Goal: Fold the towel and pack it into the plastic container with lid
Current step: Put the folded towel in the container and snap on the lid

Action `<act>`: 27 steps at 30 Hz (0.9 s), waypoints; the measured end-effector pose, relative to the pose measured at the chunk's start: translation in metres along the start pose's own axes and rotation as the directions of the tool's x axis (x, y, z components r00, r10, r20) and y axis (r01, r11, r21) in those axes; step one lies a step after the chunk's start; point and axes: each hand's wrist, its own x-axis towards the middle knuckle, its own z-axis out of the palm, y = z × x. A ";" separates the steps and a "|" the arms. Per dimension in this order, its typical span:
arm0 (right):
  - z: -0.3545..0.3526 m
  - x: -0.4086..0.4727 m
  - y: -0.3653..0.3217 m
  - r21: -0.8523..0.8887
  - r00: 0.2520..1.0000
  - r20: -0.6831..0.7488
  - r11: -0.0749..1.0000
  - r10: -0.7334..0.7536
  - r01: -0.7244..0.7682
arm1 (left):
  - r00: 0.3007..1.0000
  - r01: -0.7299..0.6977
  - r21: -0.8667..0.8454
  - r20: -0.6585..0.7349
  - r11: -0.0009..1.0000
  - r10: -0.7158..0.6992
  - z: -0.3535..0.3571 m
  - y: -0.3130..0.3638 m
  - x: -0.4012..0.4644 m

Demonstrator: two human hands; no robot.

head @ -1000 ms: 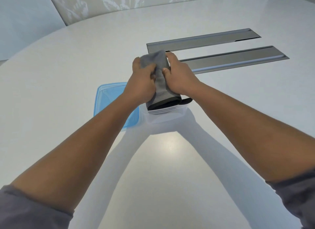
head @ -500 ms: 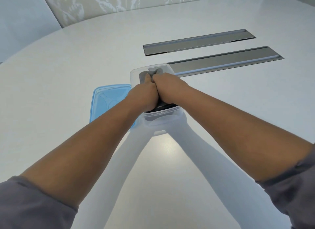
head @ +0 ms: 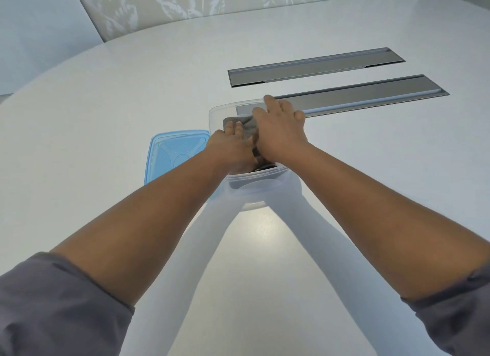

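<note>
White rounded tabletop (head: 111, 122) under a pale patterned wall; both hands pressing a folded grey towel (head: 245, 123) into a clear rectangular plastic container (head: 216, 111).

Left hand (head: 230, 148) and right hand (head: 279, 131) lie flat on the cloth with fingers straight, grasping nothing; the towel sits inside the tub, directly beneath the palms, its long axis running away from the person like the tub's; the translucent blue plastic lid (head: 172, 154) rests just left of the container, touching it or nearly, so the left hand seems nearer for fetching it; two recessed grey metal channels (head: 344, 98) lie beyond.
</note>
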 end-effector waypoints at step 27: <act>-0.014 -0.026 0.008 0.765 0.912 0.345 0.498 0.220 -0.410 | 0.658 -0.111 -0.926 -0.341 0.361 -0.672 0.013 -0.037 -0.033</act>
